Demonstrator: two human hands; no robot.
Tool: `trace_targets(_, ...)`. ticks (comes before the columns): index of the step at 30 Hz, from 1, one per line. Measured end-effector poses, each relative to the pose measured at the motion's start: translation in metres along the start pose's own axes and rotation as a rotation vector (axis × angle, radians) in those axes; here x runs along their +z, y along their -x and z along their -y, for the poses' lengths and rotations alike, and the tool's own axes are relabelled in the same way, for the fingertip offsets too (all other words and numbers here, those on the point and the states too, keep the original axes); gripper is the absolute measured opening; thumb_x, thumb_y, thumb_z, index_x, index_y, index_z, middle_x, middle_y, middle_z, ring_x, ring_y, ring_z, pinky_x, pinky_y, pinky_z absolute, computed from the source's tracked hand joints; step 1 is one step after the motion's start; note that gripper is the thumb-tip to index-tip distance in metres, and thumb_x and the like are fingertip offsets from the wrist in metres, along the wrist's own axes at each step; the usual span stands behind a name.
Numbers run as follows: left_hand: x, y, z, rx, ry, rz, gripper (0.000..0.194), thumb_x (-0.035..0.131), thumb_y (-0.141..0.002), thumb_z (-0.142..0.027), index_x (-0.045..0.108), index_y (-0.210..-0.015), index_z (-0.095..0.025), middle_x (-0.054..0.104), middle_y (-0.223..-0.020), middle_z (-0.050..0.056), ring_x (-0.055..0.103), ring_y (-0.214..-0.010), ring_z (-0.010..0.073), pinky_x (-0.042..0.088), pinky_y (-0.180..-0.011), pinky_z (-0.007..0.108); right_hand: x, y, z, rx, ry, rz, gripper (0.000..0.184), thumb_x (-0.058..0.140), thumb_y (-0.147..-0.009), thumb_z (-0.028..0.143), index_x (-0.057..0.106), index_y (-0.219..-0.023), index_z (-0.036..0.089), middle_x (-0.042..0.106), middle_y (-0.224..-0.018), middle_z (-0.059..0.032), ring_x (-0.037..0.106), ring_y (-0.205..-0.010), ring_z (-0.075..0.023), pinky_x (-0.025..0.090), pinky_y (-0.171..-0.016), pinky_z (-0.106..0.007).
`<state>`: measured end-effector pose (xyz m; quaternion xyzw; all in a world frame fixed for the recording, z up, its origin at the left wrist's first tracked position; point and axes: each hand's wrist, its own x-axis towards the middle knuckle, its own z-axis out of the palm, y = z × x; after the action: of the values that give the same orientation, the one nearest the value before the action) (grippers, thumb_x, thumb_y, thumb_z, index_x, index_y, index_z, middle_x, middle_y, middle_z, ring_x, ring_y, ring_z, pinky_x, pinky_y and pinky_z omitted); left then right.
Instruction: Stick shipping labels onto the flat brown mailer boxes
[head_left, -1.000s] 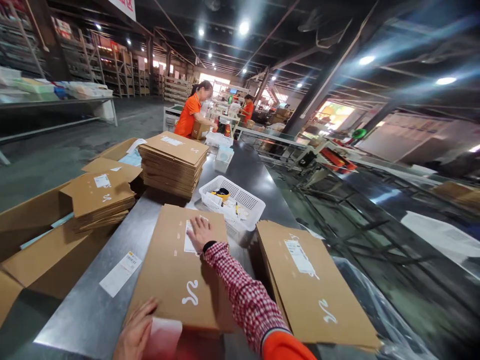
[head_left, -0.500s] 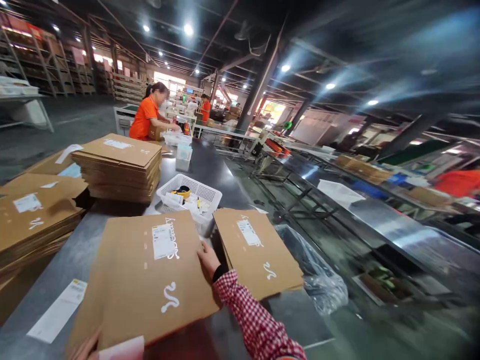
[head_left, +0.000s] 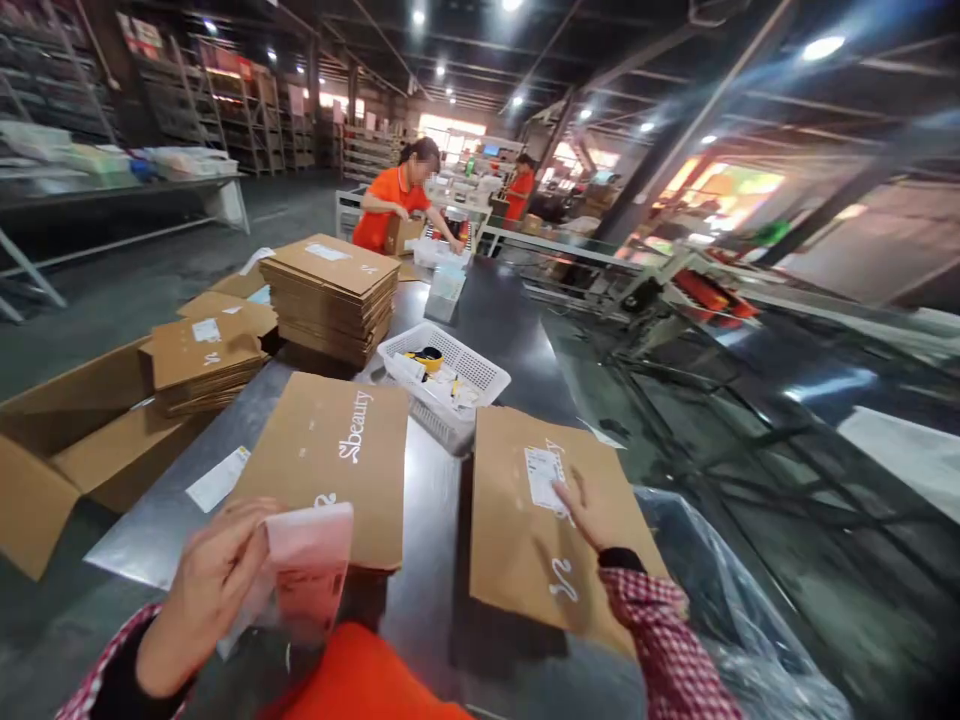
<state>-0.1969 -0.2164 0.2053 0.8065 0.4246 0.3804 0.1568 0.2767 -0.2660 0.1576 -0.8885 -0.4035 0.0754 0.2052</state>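
Note:
My left hand [head_left: 217, 580] is closed around a folded strip of white, partly see-through label sheets [head_left: 311, 540] at the lower left. Just beyond it lies a pile of flat brown cartons [head_left: 307, 440] with "beauty" printed in white; no label shows on its top carton. To the right, my right hand [head_left: 589, 510] rests with fingers stretched out on a second pile of flat cartons [head_left: 517, 550]. Its fingertips touch the edge of a white label [head_left: 546, 478] stuck over the print there.
Between and behind the piles stands a white basket [head_left: 480, 372] with a yellow-and-black tape roll [head_left: 429, 357]. A tall carton stack [head_left: 330, 300] and an open box [head_left: 97, 430] are at left. Clear plastic [head_left: 750, 610] hangs at right. A co-worker [head_left: 386, 205] works at the far end.
The labelled carton has gone from the left pile to the right pile under my right hand, which has let go. My left hand has risen with the label strip. The view has turned right-to-left.

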Motion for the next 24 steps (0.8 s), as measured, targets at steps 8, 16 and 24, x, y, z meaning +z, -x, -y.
trace_targets(8, -0.015, -0.009, 0.016, -0.226, -0.143, -0.038, 0.043, 0.033, -0.093, -0.040, 0.064, -0.105, -0.014, 0.070, -0.098, 0.011, 0.066, -0.093, 0.0227, 0.054, -0.077, 0.034, 0.124, 0.158, 0.196, -0.675, -1.087, 1.181, 0.044, 0.066, -0.076, 0.050, 0.066, -0.109, 0.021, 0.068, -0.107, -0.0056, 0.062, -0.101, -0.0213, 0.048, -0.092, -0.037)
trace_targets(16, 0.011, 0.025, 0.032, -0.359, 0.207, 0.163, 0.041, 0.064, -0.076, -0.043, 0.058, -0.113, -0.024, 0.066, -0.115, 0.008, 0.061, -0.110, 0.0249, 0.050, -0.095, 0.040, 0.136, 0.163, 0.210, -0.668, -0.953, 1.027, 0.029, 0.061, -0.081, 0.044, 0.069, -0.093, 0.018, 0.068, -0.085, -0.0036, 0.061, -0.080, -0.0176, 0.050, -0.077, -0.031)
trace_targets(24, 0.043, 0.030, 0.053, -0.713, 0.593, 0.062, 0.043, 0.063, -0.075, -0.047, 0.051, -0.107, -0.022, 0.069, -0.086, 0.002, 0.069, -0.086, 0.0192, 0.057, -0.078, 0.031, 0.130, 0.158, 0.231, -0.791, -0.861, 0.648, 0.028, 0.065, -0.079, 0.038, 0.067, -0.100, 0.020, 0.063, -0.088, -0.0043, 0.057, -0.081, -0.0156, 0.047, -0.076, -0.030)
